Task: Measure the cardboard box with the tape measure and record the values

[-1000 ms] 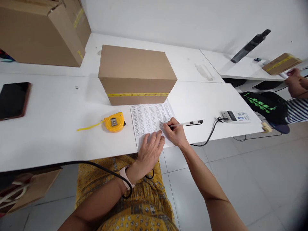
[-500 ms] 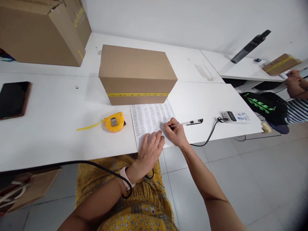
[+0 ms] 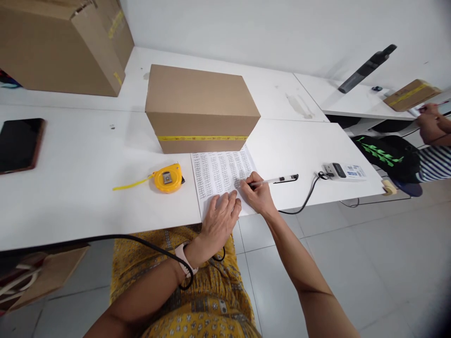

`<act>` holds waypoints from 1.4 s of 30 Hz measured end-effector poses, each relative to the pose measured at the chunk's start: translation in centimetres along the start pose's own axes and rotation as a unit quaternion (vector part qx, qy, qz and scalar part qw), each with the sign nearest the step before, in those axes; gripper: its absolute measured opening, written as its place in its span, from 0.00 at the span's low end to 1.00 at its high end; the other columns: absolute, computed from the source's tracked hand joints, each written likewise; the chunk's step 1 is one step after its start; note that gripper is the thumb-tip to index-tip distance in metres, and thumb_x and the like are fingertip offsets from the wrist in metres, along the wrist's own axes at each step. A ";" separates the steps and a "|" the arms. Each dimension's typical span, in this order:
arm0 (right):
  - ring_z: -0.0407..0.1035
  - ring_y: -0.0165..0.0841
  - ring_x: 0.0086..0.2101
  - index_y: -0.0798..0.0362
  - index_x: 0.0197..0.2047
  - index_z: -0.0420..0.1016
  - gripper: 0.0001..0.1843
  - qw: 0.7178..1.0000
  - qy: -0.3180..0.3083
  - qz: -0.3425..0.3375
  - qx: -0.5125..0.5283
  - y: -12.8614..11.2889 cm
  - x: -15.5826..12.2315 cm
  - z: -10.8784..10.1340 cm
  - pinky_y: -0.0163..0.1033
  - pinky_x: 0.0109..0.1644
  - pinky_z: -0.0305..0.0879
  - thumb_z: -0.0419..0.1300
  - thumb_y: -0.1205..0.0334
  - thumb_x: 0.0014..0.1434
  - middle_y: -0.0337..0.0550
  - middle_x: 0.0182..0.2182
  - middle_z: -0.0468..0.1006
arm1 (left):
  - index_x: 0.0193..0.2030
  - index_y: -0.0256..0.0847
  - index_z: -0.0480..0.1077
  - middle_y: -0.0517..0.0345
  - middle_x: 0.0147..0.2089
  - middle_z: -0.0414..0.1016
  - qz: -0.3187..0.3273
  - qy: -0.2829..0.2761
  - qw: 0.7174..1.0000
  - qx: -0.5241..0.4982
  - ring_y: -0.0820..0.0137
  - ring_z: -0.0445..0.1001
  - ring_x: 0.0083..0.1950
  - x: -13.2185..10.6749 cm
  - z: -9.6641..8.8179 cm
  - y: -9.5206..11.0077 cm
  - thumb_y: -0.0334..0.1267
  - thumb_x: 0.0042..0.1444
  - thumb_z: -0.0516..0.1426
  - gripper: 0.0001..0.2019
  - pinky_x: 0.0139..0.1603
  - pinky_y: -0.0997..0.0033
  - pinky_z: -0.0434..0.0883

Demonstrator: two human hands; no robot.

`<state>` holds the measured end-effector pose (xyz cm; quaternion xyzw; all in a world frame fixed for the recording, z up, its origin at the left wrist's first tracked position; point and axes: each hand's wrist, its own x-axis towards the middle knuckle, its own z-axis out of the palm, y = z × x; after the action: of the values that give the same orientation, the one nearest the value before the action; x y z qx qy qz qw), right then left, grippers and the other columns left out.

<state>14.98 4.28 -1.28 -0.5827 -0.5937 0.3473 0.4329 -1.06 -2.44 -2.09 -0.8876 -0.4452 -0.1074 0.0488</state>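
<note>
Clear plastic forms the barrel of the pen (image 3: 282, 180), just right of the frame's centre, pinched between the thumb and fingers of the right hand (image 3: 260, 195), which is curled closed around it. Its long axis runs nearly level across the frame: the black end points right and slightly up, the writing end left and slightly down, toward the paper sheet (image 3: 218, 171). Fingers partly hide the tip, so I cannot tell whether it touches.

The left hand (image 3: 221, 220) lies flat and open on the sheet's lower part, fingers a little apart, gripping nothing. Columns of handwriting run down the sheet, whose upper end meets the taped cardboard box (image 3: 202, 94) at upper centre. The box's long side stretches across the frame.

Left of the sheet is a yellow tape measure (image 3: 168, 178), its blade pointing left. At right sits a pale device (image 3: 345, 171) with a black cable (image 3: 307, 201). A phone (image 3: 21, 143) lies at the left edge, a larger box (image 3: 59, 51) above it. At the right edge, a co-worker's hand (image 3: 429, 111) is near a small box (image 3: 410, 95).
</note>
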 end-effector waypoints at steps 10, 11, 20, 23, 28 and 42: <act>0.52 0.27 0.22 0.48 0.24 0.58 0.16 1.000 0.011 0.003 -0.006 0.0 0.0 -0.1 0.35 0.26 0.52 0.62 0.57 0.55 0.31 0.18 0.58 | 0.63 0.34 0.69 0.45 0.70 0.67 -0.002 0.004 1.000 -0.001 0.56 0.67 0.65 0.0 0.1 0.0 0.35 0.71 0.50 0.18 0.63 0.51 0.66; 0.53 0.27 0.22 0.48 0.24 0.58 0.16 1.000 0.009 0.003 -0.006 0.0 0.0 -0.1 0.36 0.26 0.52 0.62 0.57 0.55 0.31 0.18 0.58 | 0.64 0.35 0.69 0.44 0.70 0.67 -0.001 -0.001 1.000 -0.003 0.56 0.67 0.65 0.0 0.1 0.0 0.35 0.71 0.50 0.18 0.64 0.51 0.66; 0.52 0.27 0.22 0.48 0.24 0.58 0.16 1.000 0.012 0.002 -0.009 0.2 0.0 -0.1 0.35 0.26 0.51 0.62 0.57 0.55 0.31 0.18 0.58 | 0.64 0.34 0.69 0.45 0.70 0.67 0.000 -0.003 1.000 -0.001 0.56 0.66 0.66 -0.1 0.0 0.0 0.34 0.71 0.49 0.18 0.63 0.51 0.66; 0.52 0.27 0.22 0.48 0.24 0.58 0.15 1.000 0.014 -0.004 -0.013 0.2 0.0 -0.1 0.36 0.26 0.51 0.61 0.58 0.56 0.30 0.19 0.58 | 0.63 0.34 0.69 0.45 0.70 0.67 0.002 0.004 1.000 0.003 0.56 0.67 0.65 -0.1 0.0 0.0 0.34 0.71 0.49 0.18 0.63 0.51 0.67; 0.53 0.27 0.22 0.48 0.24 0.58 0.15 1.000 0.015 -0.006 -0.013 0.2 0.1 0.0 0.36 0.26 0.51 0.61 0.58 0.56 0.30 0.18 0.58 | 0.63 0.34 0.69 0.45 0.70 0.67 0.000 0.005 1.000 0.002 0.56 0.67 0.65 0.0 0.0 0.0 0.34 0.71 0.49 0.18 0.63 0.51 0.66; 0.53 0.27 0.23 0.48 0.24 0.58 0.15 1.000 0.029 0.002 -0.005 0.3 0.1 -0.2 0.36 0.27 0.52 0.61 0.58 0.55 0.30 0.18 0.59 | 0.64 0.35 0.68 0.44 0.70 0.66 -0.002 -0.013 1.000 -0.013 0.56 0.67 0.66 0.0 -0.1 0.0 0.35 0.71 0.50 0.18 0.64 0.50 0.66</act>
<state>15.27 4.36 -1.49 -0.5961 -0.5812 0.3283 0.4462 -1.09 -2.43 -2.02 -0.8885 -0.4463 -0.1023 0.0312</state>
